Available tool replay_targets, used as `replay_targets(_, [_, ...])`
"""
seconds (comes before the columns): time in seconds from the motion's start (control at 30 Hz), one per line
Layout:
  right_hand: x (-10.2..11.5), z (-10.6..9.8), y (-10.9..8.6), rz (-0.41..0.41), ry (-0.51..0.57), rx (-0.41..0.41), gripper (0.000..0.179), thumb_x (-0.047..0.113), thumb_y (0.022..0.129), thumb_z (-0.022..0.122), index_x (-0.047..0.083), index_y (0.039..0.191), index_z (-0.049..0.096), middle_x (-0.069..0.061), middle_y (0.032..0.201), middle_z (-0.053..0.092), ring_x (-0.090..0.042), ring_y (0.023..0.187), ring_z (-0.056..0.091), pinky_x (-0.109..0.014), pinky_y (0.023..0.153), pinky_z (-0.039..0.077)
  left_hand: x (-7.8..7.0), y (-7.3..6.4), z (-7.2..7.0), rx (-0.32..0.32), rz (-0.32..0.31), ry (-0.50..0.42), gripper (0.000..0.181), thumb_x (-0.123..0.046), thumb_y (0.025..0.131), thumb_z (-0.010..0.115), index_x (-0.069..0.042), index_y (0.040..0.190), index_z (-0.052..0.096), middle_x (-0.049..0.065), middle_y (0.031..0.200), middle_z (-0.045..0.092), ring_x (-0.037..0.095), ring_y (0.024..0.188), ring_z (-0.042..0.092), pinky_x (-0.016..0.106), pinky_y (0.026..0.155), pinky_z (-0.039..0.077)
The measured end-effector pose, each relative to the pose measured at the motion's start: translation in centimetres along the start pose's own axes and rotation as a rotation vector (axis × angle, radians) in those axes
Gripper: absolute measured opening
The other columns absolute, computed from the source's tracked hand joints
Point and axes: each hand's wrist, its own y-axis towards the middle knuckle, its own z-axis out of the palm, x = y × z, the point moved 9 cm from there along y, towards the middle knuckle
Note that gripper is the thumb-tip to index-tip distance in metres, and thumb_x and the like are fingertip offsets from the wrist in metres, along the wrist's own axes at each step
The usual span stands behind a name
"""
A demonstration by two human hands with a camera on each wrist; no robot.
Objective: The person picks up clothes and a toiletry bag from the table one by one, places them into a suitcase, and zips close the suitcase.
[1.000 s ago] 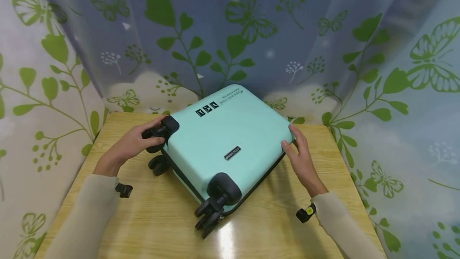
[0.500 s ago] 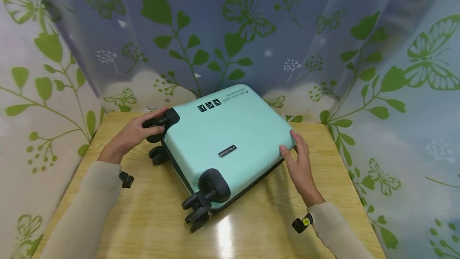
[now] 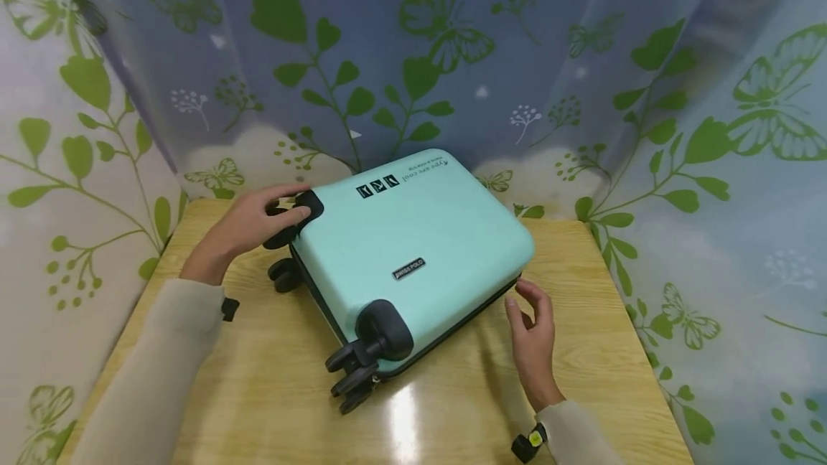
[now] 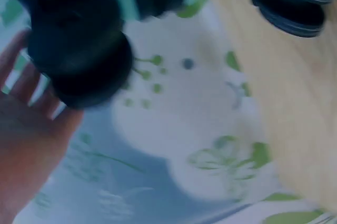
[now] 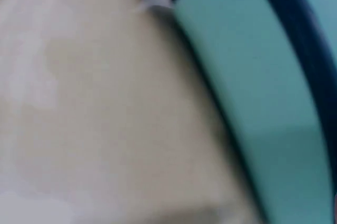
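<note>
A mint-green hard-shell suitcase [image 3: 420, 228] lies on its side face on the table, wheels toward the left and front. My left hand [image 3: 242, 224] holds its far-left black wheel corner, thumb on top and fingers along the far side. In the left wrist view the fingers [image 4: 23, 84] show behind the dark wheel [image 4: 79, 50]. My right hand [image 3: 533, 329] is at the suitcase's right-hand lower edge, fingers loosely bent, fingertips right by the black zip seam. The right wrist view shows the suitcase's side [image 5: 247, 77] and dark seam, with that hand almost wholly out of frame.
The suitcase stands on a light wooden table [image 3: 258, 393]. Printed curtains with green leaves and butterflies [image 3: 446, 13] hang close behind and on both sides. A double wheel [image 3: 355, 379] juts out at the suitcase's front corner.
The suitcase has turned slightly, its front wheel shifting left. My right hand has left the top right corner and moved down to the lower edge. My left thumb has slid onto the wheel corner.
</note>
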Motion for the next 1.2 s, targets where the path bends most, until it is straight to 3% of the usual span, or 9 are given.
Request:
replay_targets(0.13, [-1.3,1.5,-2.0,0.014,-0.017,0.089,0.019,0.008,0.111,0.062,-0.009,0.119,0.066,-0.021,0.116,0.069,-0.020,0.107,0.070,-0.021,0.085,0.060,-3.4,0.2,1.3,-0.010,0.078,0.215,0.062,-0.043,0.109,0.066,-0.016,0.164,0.052,0.015,0.175,0.039,0.045,0.164,0.028,0.071,0.128,0.024])
replay_targets(0.27, [-0.9,5.4,-4.3,-0.072,-0.117,0.392,0.016,0.004,0.109,0.063,-0.004,0.101,0.075,-0.019,0.097,0.078,-0.020,0.089,0.076,-0.026,0.081,0.062,-6.0,0.0,3.5,0.033,0.151,0.360,0.059,-0.037,0.111,0.064,-0.009,0.162,0.054,0.019,0.175,0.037,0.048,0.165,0.022,0.069,0.132,0.016])
replay_targets(0.33, [-0.4,7.4,-5.5,-0.126,-0.158,0.563,0.019,0.005,0.109,0.064,-0.001,0.100,0.080,-0.017,0.096,0.081,-0.022,0.087,0.078,-0.028,0.082,0.062,-6.9,0.0,4.6,0.066,0.178,0.385,0.058,-0.036,0.112,0.063,-0.008,0.162,0.054,0.019,0.175,0.037,0.046,0.167,0.020,0.066,0.134,0.012])
replay_targets(0.47, [-0.1,10.8,-8.2,-0.141,-0.204,0.835,0.023,0.014,0.109,0.066,0.002,0.106,0.085,-0.011,0.100,0.085,-0.008,0.093,0.078,-0.026,0.085,0.061,-7.9,-0.2,6.5,0.139,0.188,0.393,0.061,-0.040,0.112,0.061,-0.011,0.165,0.050,0.013,0.178,0.033,0.041,0.170,0.015,0.062,0.136,0.006])
replay_targets(0.57, [-0.4,12.7,-10.1,-0.098,-0.203,0.938,0.024,0.021,0.109,0.069,0.005,0.110,0.086,-0.008,0.101,0.085,-0.002,0.094,0.076,-0.024,0.085,0.061,-8.2,-0.3,7.0,0.156,0.193,0.401,0.063,-0.044,0.112,0.061,-0.014,0.166,0.049,0.010,0.179,0.031,0.039,0.170,0.013,0.062,0.136,0.003])
replay_targets(0.67, [0.0,14.0,-11.3,-0.076,-0.216,0.926,0.024,0.029,0.107,0.073,0.009,0.108,0.087,-0.004,0.093,0.085,-0.005,0.084,0.079,-0.020,0.078,0.062,-8.2,-0.4,7.1,0.160,0.191,0.388,0.063,-0.045,0.111,0.062,-0.016,0.166,0.049,0.009,0.180,0.030,0.038,0.171,0.012,0.061,0.136,0.001])
replay_targets(0.83, [1.8,14.8,-12.0,-0.233,-0.461,0.721,0.028,0.048,0.101,0.076,0.026,0.090,0.089,0.015,0.072,0.079,0.012,0.066,0.066,-0.009,0.064,0.048,-8.0,-0.2,7.2,0.169,0.190,0.372,0.064,-0.046,0.111,0.061,-0.016,0.166,0.049,0.010,0.180,0.029,0.039,0.171,0.011,0.062,0.136,0.000])
replay_targets(0.97, [3.1,15.3,-12.5,-0.318,-0.612,0.629,0.034,0.059,0.098,0.076,0.033,0.082,0.089,0.024,0.070,0.075,0.018,0.065,0.058,-0.007,0.060,0.037,-7.9,-0.2,7.1,0.170,0.187,0.362,0.063,-0.045,0.111,0.062,-0.015,0.166,0.049,0.011,0.180,0.029,0.040,0.171,0.010,0.063,0.136,0.000])
replay_targets(1.2, [3.5,15.3,-13.1,-0.287,-0.608,0.548,0.033,0.056,0.098,0.077,0.032,0.079,0.089,0.024,0.065,0.074,0.017,0.064,0.060,-0.007,0.058,0.037,-8.0,-0.3,7.1,0.168,0.194,0.345,0.063,-0.043,0.111,0.062,-0.014,0.166,0.049,0.012,0.180,0.028,0.041,0.170,0.010,0.064,0.135,-0.001])
